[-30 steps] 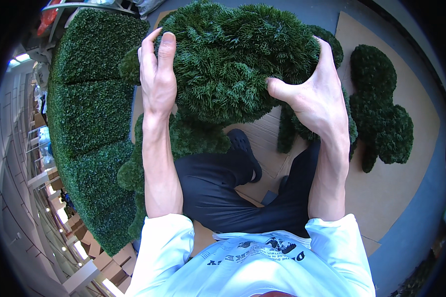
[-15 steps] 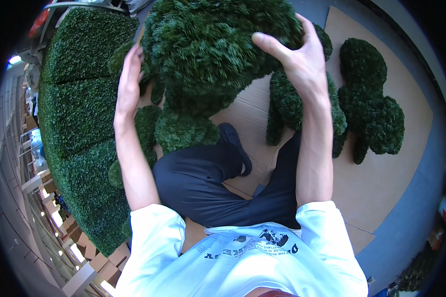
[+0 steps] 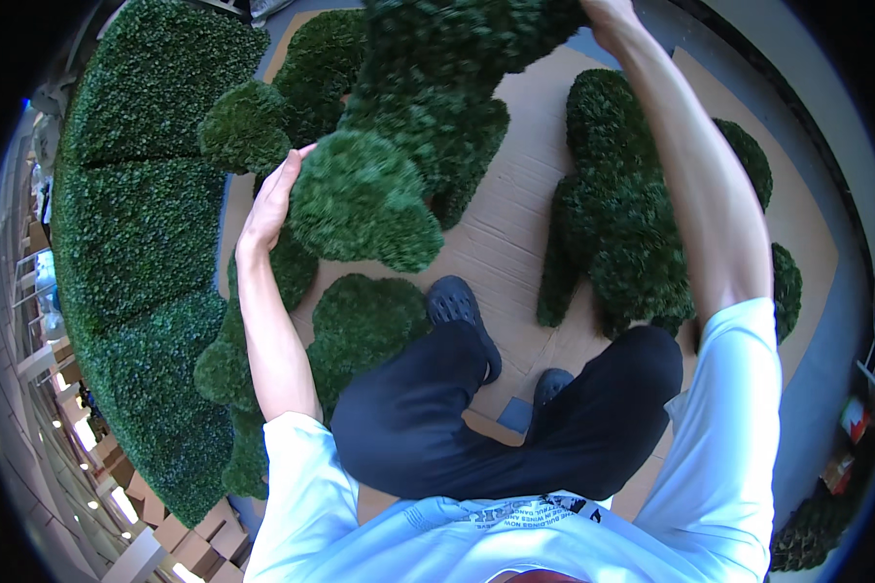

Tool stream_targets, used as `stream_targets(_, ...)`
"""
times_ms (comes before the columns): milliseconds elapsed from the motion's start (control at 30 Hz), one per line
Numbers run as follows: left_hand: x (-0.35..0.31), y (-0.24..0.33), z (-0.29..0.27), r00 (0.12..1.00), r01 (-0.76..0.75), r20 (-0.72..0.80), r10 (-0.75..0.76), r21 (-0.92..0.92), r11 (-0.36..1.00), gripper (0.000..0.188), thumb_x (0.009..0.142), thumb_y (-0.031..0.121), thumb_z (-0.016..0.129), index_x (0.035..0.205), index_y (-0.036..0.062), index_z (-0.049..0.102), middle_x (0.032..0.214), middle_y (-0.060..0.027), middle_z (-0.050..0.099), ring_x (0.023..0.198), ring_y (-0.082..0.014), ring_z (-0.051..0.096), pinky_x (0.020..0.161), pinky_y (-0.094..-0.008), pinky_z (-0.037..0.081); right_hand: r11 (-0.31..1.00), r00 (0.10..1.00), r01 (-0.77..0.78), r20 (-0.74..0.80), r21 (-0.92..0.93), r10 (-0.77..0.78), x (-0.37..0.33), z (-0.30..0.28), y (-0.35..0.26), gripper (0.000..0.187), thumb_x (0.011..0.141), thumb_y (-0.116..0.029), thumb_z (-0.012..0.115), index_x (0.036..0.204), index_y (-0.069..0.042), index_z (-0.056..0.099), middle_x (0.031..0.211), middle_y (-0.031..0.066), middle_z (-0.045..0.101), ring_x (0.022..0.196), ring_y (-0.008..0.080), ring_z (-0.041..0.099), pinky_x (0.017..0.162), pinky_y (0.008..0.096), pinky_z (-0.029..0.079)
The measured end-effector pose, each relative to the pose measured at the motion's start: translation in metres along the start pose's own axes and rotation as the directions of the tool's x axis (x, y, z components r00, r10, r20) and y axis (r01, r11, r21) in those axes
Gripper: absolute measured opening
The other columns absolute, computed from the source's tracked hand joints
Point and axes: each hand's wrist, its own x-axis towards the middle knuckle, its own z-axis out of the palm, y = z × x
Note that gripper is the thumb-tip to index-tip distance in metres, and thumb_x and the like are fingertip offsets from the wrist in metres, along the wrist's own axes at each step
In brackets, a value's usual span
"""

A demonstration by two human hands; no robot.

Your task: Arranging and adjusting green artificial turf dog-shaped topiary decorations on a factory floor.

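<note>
Over the far, left-hand part of the cardboard sheet (image 3: 520, 146), a large dark-green foliage shape (image 3: 437, 68) runs out of view at the top, with a paler rounded lobe (image 3: 360, 199) at its near end. The person's left hand (image 3: 272, 199) lies along the left side of that lobe, touching it; its fingers are mostly hidden, so whether they are closed on it cannot be told. The right hand (image 3: 608, 10) is beyond the far end of the cardboard, at the right edge of the same shape — it is cut off by the top of the view, and its grip cannot be made out.

On the cardboard's right half lies another foliage shape (image 3: 612, 209), legs toward the person, partly behind the right forearm. Near the cardboard's left edge lie a rounded green piece (image 3: 369, 316) and, toward the far corner, a round green tuft (image 3: 248, 126). Outside that edge stand hedge panels (image 3: 151, 223) — a tall bank of small green leaves. The person's legs are bent over the near part of the cardboard, in dark trousers (image 3: 408, 408), with a dark perforated shoe (image 3: 457, 311) resting on its middle.
</note>
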Motion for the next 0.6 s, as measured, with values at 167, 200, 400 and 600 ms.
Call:
stream_targets(167, 0.049, 0.004, 0.054, 0.979, -0.205, -0.054, 0.198, -0.203, 0.958, 0.059, 0.105, 0.047, 0.054, 0.142, 0.0009, 0.059, 0.144, -0.0120, 0.061, 0.135, -0.0198, 0.054, 0.117, -0.0338, 0.036, 0.899, 0.972, -0.231, -0.119, -0.371, 0.201, 0.071, -0.039, 0.063, 0.090, 0.086, -0.066, 0.071, 0.151, -0.008, 0.049, 0.150, 0.0166, 0.053, 0.139, 0.0307, 0.048, 0.114, 0.0544, 0.039)
stream_targets(200, 0.058, 0.006, 0.070, 0.963, -0.248, -0.148, 0.225, -0.158, 0.956, 0.057, 0.105, 0.044, 0.057, 0.138, -0.0017, 0.061, 0.140, -0.0137, 0.065, 0.131, -0.0211, 0.057, 0.115, -0.0331, 0.039, 0.865, 0.957, -0.290, -0.135, -0.410, 0.256, 0.073, -0.040, 0.078, 0.092, 0.087, -0.076, 0.058, 0.157, -0.017, 0.043, 0.163, 0.0153, 0.037, 0.149, 0.0373, 0.034, 0.117, 0.0599, 0.030)
stream_targets(400, 0.124, 0.006, 0.125, 0.943, -0.229, -0.273, 0.189, -0.124, 0.965, 0.065, 0.102, 0.059, 0.045, 0.122, 0.0013, 0.068, 0.120, -0.0234, 0.071, 0.119, -0.0392, 0.065, 0.101, -0.0439, 0.048, 0.732, 0.923, -0.197, 0.128, -0.652, 0.362, 0.031, 0.007, 0.125, 0.094, 0.090, -0.075, 0.058, 0.157, -0.011, 0.042, 0.158, 0.0148, 0.041, 0.140, 0.0379, 0.045, 0.113, 0.0531, 0.039)
stream_targets(600, 0.097, 0.003, 0.158, 0.929, -0.323, -0.266, 0.258, -0.242, 0.915, 0.072, 0.105, 0.058, 0.048, 0.142, -0.0032, 0.053, 0.123, -0.0215, 0.068, 0.120, -0.0277, 0.062, 0.105, -0.0382, 0.047, 0.847, 0.795, -0.470, 0.299, -0.247, 0.528, -0.021, 0.043, 0.097, 0.068, 0.098, -0.058, 0.061, 0.144, -0.008, 0.056, 0.144, 0.0119, 0.057, 0.130, 0.0236, 0.053, 0.110, 0.0436, 0.043)
